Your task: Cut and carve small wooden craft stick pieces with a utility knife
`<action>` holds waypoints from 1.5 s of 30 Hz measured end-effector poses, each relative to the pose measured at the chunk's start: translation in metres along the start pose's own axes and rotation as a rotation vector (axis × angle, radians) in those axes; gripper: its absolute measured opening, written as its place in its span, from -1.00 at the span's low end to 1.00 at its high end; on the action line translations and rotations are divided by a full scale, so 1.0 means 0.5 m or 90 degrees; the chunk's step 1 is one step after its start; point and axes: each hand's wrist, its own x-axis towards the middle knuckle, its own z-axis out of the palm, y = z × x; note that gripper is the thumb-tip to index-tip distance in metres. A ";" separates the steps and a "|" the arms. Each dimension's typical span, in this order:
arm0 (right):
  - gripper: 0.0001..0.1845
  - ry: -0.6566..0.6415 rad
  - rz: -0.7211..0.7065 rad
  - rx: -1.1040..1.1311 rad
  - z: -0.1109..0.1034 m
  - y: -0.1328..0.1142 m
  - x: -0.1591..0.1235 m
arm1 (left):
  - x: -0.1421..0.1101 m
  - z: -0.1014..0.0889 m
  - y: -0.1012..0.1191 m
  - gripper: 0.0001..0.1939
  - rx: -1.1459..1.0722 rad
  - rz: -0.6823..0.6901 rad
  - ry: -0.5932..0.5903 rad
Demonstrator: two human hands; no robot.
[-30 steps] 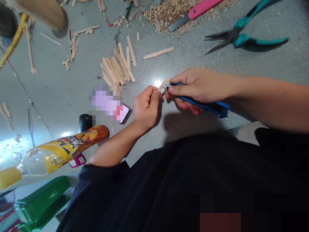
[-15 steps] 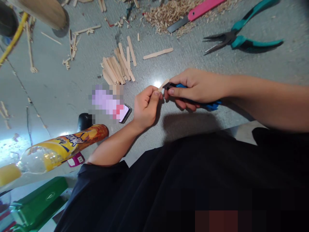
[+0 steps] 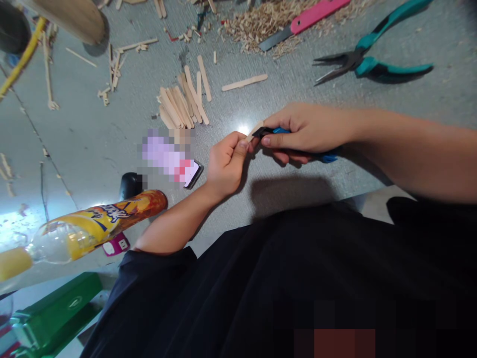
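Observation:
My left hand [image 3: 228,164] is closed in a pinch on a pale wooden craft stick [image 3: 255,131], which slants up toward my right hand. In my closed right hand [image 3: 303,130] are blue-handled cutting pliers [image 3: 281,131], their dark jaws at the stick. My right fingertips come close to the stick's upper end; whether they touch it I cannot tell. Beyond my left hand lies a pile of craft sticks [image 3: 175,107], and a single craft stick [image 3: 245,82] rests apart from it, above both hands.
Teal-handled needle-nose pliers [image 3: 356,59] lie at the upper right. A pink-handled blade [image 3: 316,17] rests on wood chips [image 3: 257,22]. Left of my left hand lies a phone [image 3: 192,174]. A yellow-labelled bottle [image 3: 100,221] stands near my left forearm, with a green box [image 3: 55,313] below.
My right hand and the cutting pliers have shifted slightly, with the jaws now lying across more of the stick. My left hand keeps its pinch in nearly the same place.

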 end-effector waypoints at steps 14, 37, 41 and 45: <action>-0.71 -0.044 0.101 0.050 -0.021 -0.005 0.000 | -0.007 0.003 0.001 -0.45 0.095 0.083 0.012; -0.67 0.051 -0.049 0.091 0.064 0.014 0.011 | -0.008 0.009 0.007 -0.37 0.054 0.018 0.081; -0.66 0.073 -0.034 0.113 0.083 0.018 0.013 | -0.009 0.009 0.008 -0.40 0.076 0.035 0.078; -0.66 0.090 -0.060 0.136 0.098 0.026 0.018 | -0.013 0.011 0.008 -0.43 0.097 0.045 0.099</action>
